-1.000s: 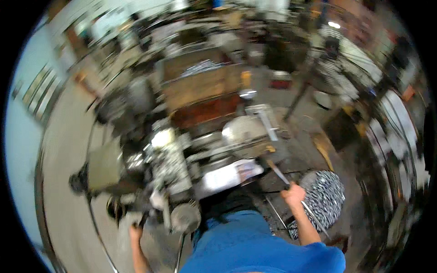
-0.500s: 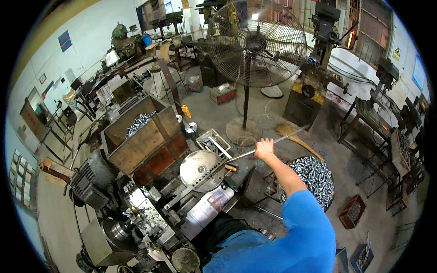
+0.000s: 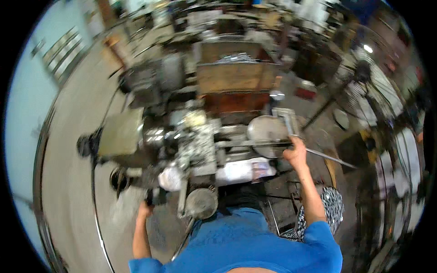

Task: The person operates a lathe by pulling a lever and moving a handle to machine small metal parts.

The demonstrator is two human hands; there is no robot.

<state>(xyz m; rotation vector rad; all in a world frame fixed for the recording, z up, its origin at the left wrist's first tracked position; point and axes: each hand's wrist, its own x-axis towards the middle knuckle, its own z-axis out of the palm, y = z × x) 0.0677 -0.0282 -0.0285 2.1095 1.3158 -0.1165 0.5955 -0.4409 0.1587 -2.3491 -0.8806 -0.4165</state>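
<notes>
Long metal rod [image 3: 314, 152], lying across the right end of the lathe [image 3: 200, 145], gripped in right hand [image 3: 296, 152]. Left hand [image 3: 145, 210] closed on a dark lever [image 3: 152, 196] low at the machine's front. Feeding stage, seemingly; next calls for steady alignment.

Person wears a bright blue short-sleeved shirt [image 3: 255, 245], plain, no print visible. Sleeves end above the elbows; both forearms bare. Left hand [image 3: 144, 210] and right hand [image 3: 297, 153] both bare: no gloves. No watch, ring or wristband can be made out. Picture blurred; fabric detail not readable.
</notes>
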